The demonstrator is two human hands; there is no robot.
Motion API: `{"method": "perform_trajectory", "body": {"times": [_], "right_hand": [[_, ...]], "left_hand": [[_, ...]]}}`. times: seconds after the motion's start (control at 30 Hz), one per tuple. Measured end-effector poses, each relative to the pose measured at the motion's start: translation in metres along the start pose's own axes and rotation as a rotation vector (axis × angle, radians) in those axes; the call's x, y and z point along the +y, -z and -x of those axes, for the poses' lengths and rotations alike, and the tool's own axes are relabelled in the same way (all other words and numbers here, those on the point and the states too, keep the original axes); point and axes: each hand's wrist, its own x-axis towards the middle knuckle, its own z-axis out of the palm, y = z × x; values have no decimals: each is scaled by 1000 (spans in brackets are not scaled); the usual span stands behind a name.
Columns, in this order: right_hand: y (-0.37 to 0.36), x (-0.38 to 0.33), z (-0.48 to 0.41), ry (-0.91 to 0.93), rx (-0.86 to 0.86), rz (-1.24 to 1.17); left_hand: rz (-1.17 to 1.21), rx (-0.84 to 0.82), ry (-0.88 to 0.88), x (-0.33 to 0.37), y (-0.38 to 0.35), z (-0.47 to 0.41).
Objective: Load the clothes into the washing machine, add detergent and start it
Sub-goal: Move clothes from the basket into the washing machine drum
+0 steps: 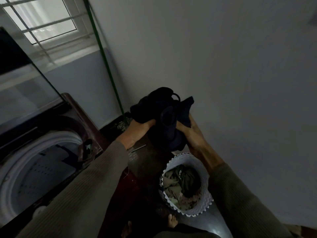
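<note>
- You hold a bunch of dark clothes (163, 117) up in the air. It is above the basket (205, 202) and to the right of the washing machine (56, 136).
- Your left hand (137, 129) grips the bunch from the left, and your right hand (192, 134) grips it from the right. The fingers of both hands curl into the cloth, and some are hidden in it.
- A loose flap sticks out on the right, and a thin loop pokes out on top. The bunch is lumpy and you only squeeze it low down. I think a piece could slip out and fall on the floor when you swing over to the machine.
- The lid (25, 83) stands up and the tub is open, so the way in is free. But the tub is well apart from the bunch. If you let go too soon, the clothes may land on the rim or beside the machine.
- A green pole (106, 66) leans on the wall near the bunch. A wide swing could knock it over.
- More clothes (181, 182) lie in the basket, so the loading is not done.
- The room is dim, so a dropped dark thing may be hard to spot.
</note>
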Motion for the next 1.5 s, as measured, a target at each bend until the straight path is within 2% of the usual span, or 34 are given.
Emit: {"method": "perform_trajectory", "body": {"times": [0.2,0.37,0.43,0.53,0.67,0.8,0.93,1.17,1.3,1.5], "right_hand": [[-10,-3,1,70,110,102],[-20,-10,-1,141,213,168],[-27,-11,-2,166,223,236],[-45,-11,3,234,238,384],[-66,-12,9,297,88,515],[-71,-22,12,198,-193,429],[-84,-33,5,100,-184,256],[-133,-25,-7,110,-298,448],[-168,-15,-9,69,-489,274],[-238,-2,-4,139,-512,273]], "left_hand": [[-141,48,-118,-1,4,-2],[202,108,-175,-14,8,11],[141,45,-270,-12,1,18],[140,138,-334,-11,-12,18],[338,310,-234,-18,3,22],[401,441,-269,-23,30,36],[524,474,-264,-24,57,53],[710,380,-164,-42,107,80],[716,351,-139,-43,140,102],[677,302,-72,-44,210,138]]}}
